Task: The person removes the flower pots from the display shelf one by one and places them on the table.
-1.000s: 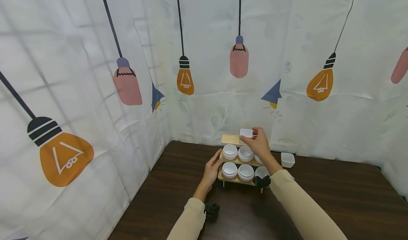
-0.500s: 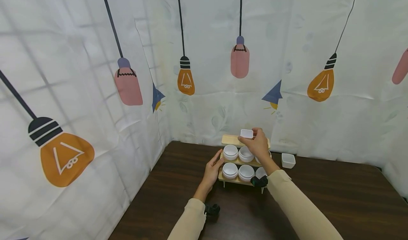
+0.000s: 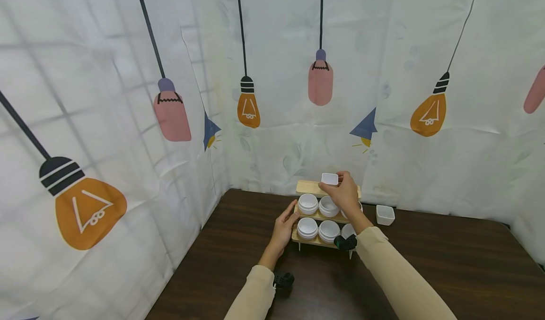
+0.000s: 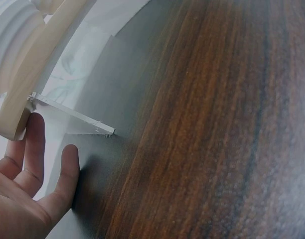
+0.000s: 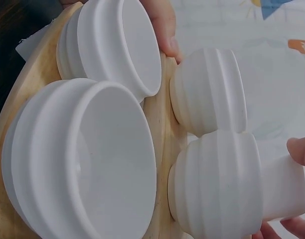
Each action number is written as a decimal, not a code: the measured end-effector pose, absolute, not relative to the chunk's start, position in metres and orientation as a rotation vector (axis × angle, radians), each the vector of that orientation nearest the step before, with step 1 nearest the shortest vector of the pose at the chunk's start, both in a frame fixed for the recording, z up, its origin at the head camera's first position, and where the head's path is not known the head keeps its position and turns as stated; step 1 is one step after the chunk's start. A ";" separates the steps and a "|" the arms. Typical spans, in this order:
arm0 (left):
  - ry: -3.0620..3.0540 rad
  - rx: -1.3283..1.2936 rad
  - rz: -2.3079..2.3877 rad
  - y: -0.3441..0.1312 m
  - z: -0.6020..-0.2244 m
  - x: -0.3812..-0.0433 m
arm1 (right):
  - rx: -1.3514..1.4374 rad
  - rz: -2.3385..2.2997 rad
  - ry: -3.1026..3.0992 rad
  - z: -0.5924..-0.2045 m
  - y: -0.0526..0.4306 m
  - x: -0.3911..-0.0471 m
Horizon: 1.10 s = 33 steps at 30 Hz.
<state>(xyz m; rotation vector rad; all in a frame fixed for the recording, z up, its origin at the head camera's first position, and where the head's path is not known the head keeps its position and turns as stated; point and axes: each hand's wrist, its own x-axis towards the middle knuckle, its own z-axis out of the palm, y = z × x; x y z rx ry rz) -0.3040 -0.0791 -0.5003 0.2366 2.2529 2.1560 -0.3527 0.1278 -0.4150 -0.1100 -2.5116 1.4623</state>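
Observation:
My right hand pinches a small white square dish over the top tier of a wooden tiered rack. In the right wrist view, that square dish shows beside a round white bowl. My left hand holds the rack's left side. From the left wrist, fingers meet the end of a wooden board, and one finger stands apart from it. Round white bowls fill the lower two tiers, with the right-hand ones partly hidden by my right arm.
A second white square dish stands on the dark wooden table, right of the rack. Thin white legs support the rack. A patterned white curtain hangs close behind the table.
My right hand and the square dish have shifted very slightly right over the top tier, and the right forearm slightly left. The left hand keeps its place on the rack.

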 end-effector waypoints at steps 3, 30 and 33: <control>2.245 0.240 2.162 -0.079 -0.498 -0.302 | -0.105 1.461 -2.508 -0.415 0.128 -0.352; 2.286 0.205 2.184 -0.077 -0.532 -0.324 | -0.118 1.474 -2.529 -0.414 0.129 -0.351; 2.276 0.202 2.182 -0.077 -0.532 -0.324 | -0.117 1.489 -2.526 -0.414 0.130 -0.352</control>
